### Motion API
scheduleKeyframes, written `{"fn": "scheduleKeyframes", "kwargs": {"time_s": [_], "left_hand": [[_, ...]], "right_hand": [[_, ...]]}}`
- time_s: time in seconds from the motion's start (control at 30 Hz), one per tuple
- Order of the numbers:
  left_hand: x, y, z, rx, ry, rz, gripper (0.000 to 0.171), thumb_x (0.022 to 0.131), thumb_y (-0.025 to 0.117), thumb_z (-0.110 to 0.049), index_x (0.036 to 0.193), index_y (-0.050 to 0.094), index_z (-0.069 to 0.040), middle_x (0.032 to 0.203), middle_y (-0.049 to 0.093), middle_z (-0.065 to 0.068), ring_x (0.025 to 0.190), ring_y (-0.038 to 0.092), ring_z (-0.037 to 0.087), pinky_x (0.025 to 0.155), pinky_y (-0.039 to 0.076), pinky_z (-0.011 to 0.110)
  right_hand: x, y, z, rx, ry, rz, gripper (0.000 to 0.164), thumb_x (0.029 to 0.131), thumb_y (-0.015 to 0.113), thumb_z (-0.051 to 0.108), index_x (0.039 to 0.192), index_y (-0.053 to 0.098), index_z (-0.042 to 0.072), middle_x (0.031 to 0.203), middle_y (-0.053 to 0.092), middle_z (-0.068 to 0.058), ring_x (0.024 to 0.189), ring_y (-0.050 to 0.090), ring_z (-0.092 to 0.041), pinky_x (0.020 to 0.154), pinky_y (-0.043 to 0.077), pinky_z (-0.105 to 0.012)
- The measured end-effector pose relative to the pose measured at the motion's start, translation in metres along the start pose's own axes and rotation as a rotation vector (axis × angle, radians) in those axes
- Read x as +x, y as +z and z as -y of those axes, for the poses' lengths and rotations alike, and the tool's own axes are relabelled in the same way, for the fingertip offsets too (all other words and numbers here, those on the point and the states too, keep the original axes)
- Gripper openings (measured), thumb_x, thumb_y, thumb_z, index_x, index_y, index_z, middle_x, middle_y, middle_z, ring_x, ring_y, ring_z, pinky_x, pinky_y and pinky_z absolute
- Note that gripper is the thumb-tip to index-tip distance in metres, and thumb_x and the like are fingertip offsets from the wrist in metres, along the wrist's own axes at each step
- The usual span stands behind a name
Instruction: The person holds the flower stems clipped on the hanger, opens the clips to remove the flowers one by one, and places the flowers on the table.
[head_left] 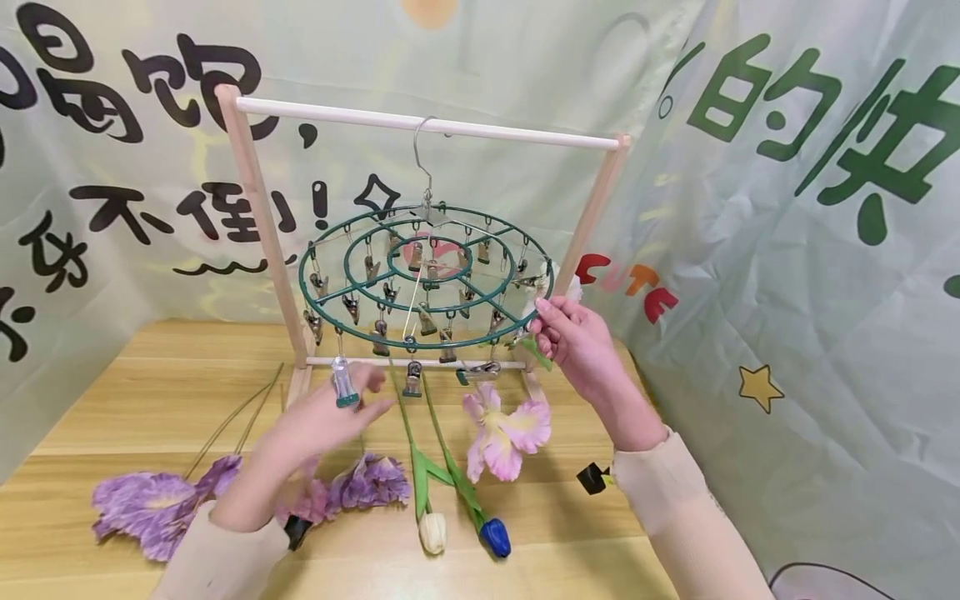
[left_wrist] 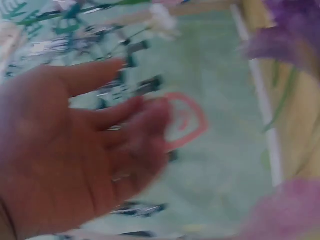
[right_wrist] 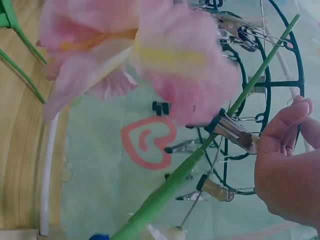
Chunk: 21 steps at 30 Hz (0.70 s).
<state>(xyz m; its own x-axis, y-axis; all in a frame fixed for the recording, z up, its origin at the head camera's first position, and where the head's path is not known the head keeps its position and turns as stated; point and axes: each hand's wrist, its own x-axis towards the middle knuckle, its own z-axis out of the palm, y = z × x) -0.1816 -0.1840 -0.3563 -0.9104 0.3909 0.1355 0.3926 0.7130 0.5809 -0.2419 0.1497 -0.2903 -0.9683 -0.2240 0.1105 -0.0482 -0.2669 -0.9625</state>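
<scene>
Head view: the green clip hanger (head_left: 428,215) hangs from the wooden frame (head_left: 257,187), and clipping flowers to it looks partly done. The right hand (head_left: 576,340) pinches the hanger's right rim between curled fingers. The left hand (head_left: 333,421), blurred, is empty, its fingers loose beside a near clip (head_left: 343,379) at the left. Below the hanger's near right edge is a large pink flower (head_left: 506,437), and a white flower (head_left: 573,289) shows by the right rim. From the right wrist, one clip (right_wrist: 237,132) bites a green stem (right_wrist: 257,72); which flower it belongs to, I cannot tell. Much seems left: many clips look bare, while two purple flowers, at left (head_left: 142,504) and nearer the middle (head_left: 369,483), a white tulip (head_left: 432,533) and a blue tulip (head_left: 495,537) lie on the table (head_left: 555,542).
</scene>
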Motion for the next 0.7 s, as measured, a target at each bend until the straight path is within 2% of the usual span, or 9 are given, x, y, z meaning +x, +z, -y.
{"fn": "scheduleKeyframes", "kwargs": {"time_s": [0.03,0.1,0.17,0.23,0.3,0.37,0.5,0.63,0.7], "left_hand": [[-0.007,-0.004,-0.003,0.028,-0.02,0.04,0.035,0.103,0.065,-0.034,0.123,0.062,-0.004,0.106,0.068,0.007,0.075,0.061,0.015,0.066,0.055,0.035],[-0.02,-0.013,-0.01,0.043,-0.013,0.122,0.035,0.103,0.064,-0.039,0.12,0.067,-0.008,0.102,0.07,0.001,0.074,0.062,0.011,0.065,0.055,0.035],[-0.03,-0.019,-0.017,0.017,0.033,0.182,0.032,0.104,0.062,-0.042,0.116,0.07,-0.014,0.099,0.071,-0.005,0.078,0.064,0.008,0.069,0.056,0.036],[-0.033,-0.02,-0.023,-0.043,0.1,0.179,0.031,0.105,0.061,-0.043,0.117,0.07,-0.016,0.107,0.071,-0.009,0.091,0.065,0.006,0.078,0.058,0.033],[-0.032,-0.016,-0.031,-0.102,0.122,0.13,0.032,0.105,0.06,-0.043,0.121,0.069,-0.017,0.108,0.071,-0.009,0.095,0.066,0.008,0.08,0.058,0.031],[-0.027,-0.008,-0.038,-0.12,0.103,0.035,0.036,0.105,0.06,-0.046,0.125,0.067,-0.017,0.11,0.071,-0.008,0.095,0.065,0.007,0.077,0.057,0.029],[-0.013,0.012,-0.051,-0.135,0.007,-0.131,0.047,0.103,0.062,-0.052,0.134,0.062,-0.016,0.114,0.07,-0.005,0.091,0.063,0.006,0.072,0.054,0.028],[0.0,0.025,-0.058,-0.142,-0.06,-0.21,0.062,0.1,0.059,-0.062,0.139,0.059,-0.015,0.112,0.07,-0.008,0.084,0.063,0.005,0.067,0.053,0.03],[0.006,0.027,-0.061,-0.121,-0.073,-0.234,0.063,0.098,0.058,-0.067,0.135,0.062,-0.016,0.103,0.069,-0.009,0.079,0.062,0.006,0.063,0.052,0.03]], "right_hand": [[-0.001,0.001,-0.002,0.004,-0.002,0.004,0.011,0.108,0.058,0.013,0.1,0.056,0.006,0.074,0.066,-0.001,0.056,0.054,-0.008,0.051,0.047,-0.017],[-0.003,0.003,-0.006,0.012,-0.006,0.009,0.011,0.108,0.057,0.012,0.098,0.054,0.008,0.073,0.065,-0.001,0.056,0.054,-0.007,0.051,0.047,-0.017],[-0.005,0.004,-0.01,0.018,-0.008,0.012,0.012,0.108,0.057,0.01,0.097,0.053,0.009,0.072,0.065,-0.001,0.057,0.055,-0.007,0.051,0.046,-0.016],[-0.006,0.006,-0.014,0.017,-0.01,0.01,0.013,0.108,0.056,0.008,0.096,0.052,0.01,0.071,0.064,-0.001,0.056,0.055,-0.008,0.05,0.045,-0.016],[-0.007,0.008,-0.018,0.003,-0.012,0.003,0.013,0.107,0.055,0.006,0.095,0.052,0.01,0.071,0.063,-0.001,0.055,0.054,-0.008,0.05,0.045,-0.016],[-0.008,0.011,-0.022,-0.015,-0.012,0.002,0.014,0.107,0.055,0.006,0.094,0.052,0.01,0.07,0.063,-0.001,0.054,0.053,-0.009,0.05,0.045,-0.016],[-0.009,0.017,-0.03,-0.044,-0.002,0.018,0.013,0.107,0.055,0.006,0.094,0.053,0.008,0.071,0.063,-0.001,0.054,0.052,-0.009,0.051,0.045,-0.017],[-0.01,0.023,-0.035,-0.054,0.015,0.031,0.013,0.106,0.057,0.005,0.094,0.053,0.007,0.071,0.064,-0.002,0.056,0.053,-0.009,0.051,0.046,-0.017],[-0.009,0.025,-0.038,-0.06,0.019,0.036,0.013,0.105,0.058,0.005,0.093,0.052,0.007,0.071,0.064,-0.002,0.056,0.053,-0.009,0.051,0.045,-0.017]]}}
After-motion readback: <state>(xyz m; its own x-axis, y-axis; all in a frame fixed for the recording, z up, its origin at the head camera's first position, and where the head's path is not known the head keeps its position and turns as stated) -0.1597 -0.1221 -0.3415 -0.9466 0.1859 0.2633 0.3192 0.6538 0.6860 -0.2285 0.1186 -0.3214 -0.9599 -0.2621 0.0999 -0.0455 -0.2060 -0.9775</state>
